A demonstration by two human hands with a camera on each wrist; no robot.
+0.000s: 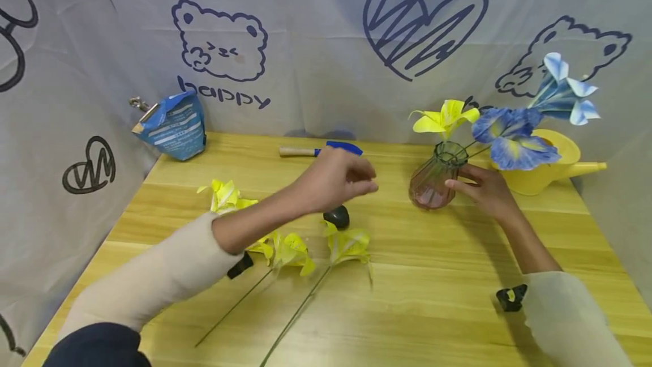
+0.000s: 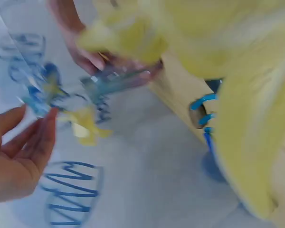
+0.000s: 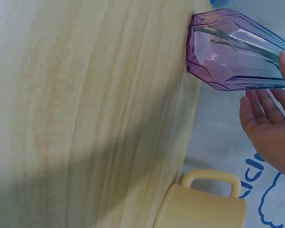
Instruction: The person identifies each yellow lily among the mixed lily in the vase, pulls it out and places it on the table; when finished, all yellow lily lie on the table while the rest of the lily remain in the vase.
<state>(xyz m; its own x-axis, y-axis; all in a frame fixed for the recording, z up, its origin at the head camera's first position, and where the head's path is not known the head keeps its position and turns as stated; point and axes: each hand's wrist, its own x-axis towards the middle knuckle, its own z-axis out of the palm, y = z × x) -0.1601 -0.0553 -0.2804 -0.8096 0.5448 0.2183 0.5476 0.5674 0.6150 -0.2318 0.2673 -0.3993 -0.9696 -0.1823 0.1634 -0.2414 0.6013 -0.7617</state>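
My right hand (image 1: 484, 194) holds the glass vase (image 1: 432, 186) at its side near the neck, the thumb in front and the fingers partly behind it. The vase (image 3: 232, 57) is faceted, pink at the base and greenish at the rim, with green stems inside. A yellow lily (image 1: 445, 118), a blue-violet iris (image 1: 519, 137) and light blue blooms (image 1: 565, 92) rise from or beside its mouth. To the left of the vase, my left hand (image 1: 338, 180) hangs above the table, fingers loosely bent around nothing. Its thumb stands apart from the fingers in the left wrist view.
Several yellow lilies (image 1: 348, 245) lie on the wooden table below the left arm, beside a dark oval object (image 1: 337, 217). A yellow watering can (image 1: 535, 177) stands behind the right hand. At the back are a blue-headed tool (image 1: 300, 152) and a clipped blue bag (image 1: 178, 126).
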